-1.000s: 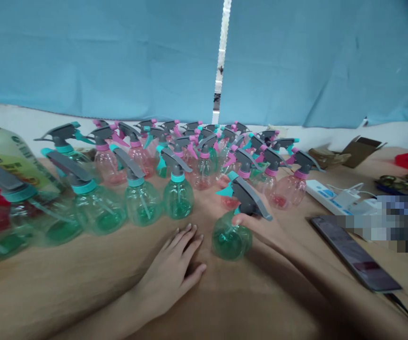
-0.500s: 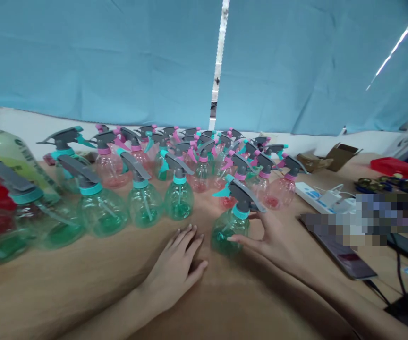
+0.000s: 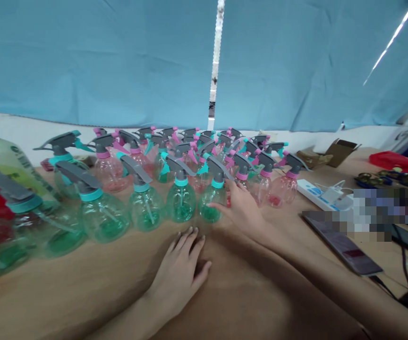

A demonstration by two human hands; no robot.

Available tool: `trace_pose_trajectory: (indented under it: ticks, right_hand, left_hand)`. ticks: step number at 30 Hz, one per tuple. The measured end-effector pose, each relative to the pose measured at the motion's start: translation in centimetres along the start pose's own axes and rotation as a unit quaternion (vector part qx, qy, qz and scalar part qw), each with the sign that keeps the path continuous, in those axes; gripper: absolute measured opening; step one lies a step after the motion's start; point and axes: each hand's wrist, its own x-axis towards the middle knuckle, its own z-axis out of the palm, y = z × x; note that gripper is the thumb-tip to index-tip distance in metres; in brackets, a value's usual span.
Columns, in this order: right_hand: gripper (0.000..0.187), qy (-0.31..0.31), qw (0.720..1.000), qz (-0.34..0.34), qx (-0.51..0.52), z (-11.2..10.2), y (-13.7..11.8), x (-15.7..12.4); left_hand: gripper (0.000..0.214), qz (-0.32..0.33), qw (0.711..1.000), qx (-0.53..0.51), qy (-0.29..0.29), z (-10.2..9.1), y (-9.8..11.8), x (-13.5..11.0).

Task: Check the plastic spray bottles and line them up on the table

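A green spray bottle [image 3: 210, 200] with a turquoise collar and grey trigger head stands upright at the right end of the front row. Around its right side is my right hand [image 3: 242, 208], thumb across the front and fingers partly hidden behind it. My left hand [image 3: 181, 262] lies flat on the wooden table [image 3: 246, 293], fingers stretched out, holding nothing. Just beyond those fingertips stands another green spray bottle [image 3: 182, 203]. More green bottles [image 3: 106, 217] continue the row to the left, and pink spray bottles [image 3: 112, 170] crowd behind.
On the right lie a dark phone [image 3: 342, 243], a white power strip [image 3: 317, 196] and cables. A small cardboard box [image 3: 342, 152] and a red object [image 3: 398, 163] sit farther back. At the left stands a large labelled bottle [image 3: 12, 163]. A blue curtain [image 3: 119, 61] hangs behind.
My right hand has carried the green spray bottle left and away from me, into line with the front row. My left hand stays flat in nearly the same place.
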Motion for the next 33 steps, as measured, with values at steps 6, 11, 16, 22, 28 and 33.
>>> trace_pose_trajectory:
  ticks: [6,11,16,22,28,33]
  right_hand:
    - [0.058,-0.019,1.0,0.012,0.005,0.5,0.2,1.0]
    - [0.059,-0.027,0.999,0.025,0.04,0.8,0.0,1.6]
    - [0.061,0.001,0.997,0.009,0.083,0.3,0.4,0.7]
    - [0.032,0.049,0.992,0.025,0.114,-2.8,3.3,-1.9]
    - [0.041,0.089,0.985,0.091,0.12,-4.0,6.2,-1.7]
    - [0.061,0.063,0.984,0.112,0.123,-2.6,6.3,0.0]
  left_hand:
    - [0.043,0.005,1.0,0.003,-0.007,-0.1,-0.1,0.1]
    - [0.043,0.0,1.0,-0.017,0.004,0.1,-0.2,0.0]
    - [0.042,0.007,1.0,-0.009,0.009,0.2,-0.2,0.0]
    - [0.042,0.015,1.0,0.002,0.005,0.0,-0.4,0.1]
    - [0.041,0.01,1.0,-0.009,0.018,-0.1,-0.7,0.2]
    - [0.038,-0.015,0.999,-0.035,0.015,-0.4,-0.8,0.3]
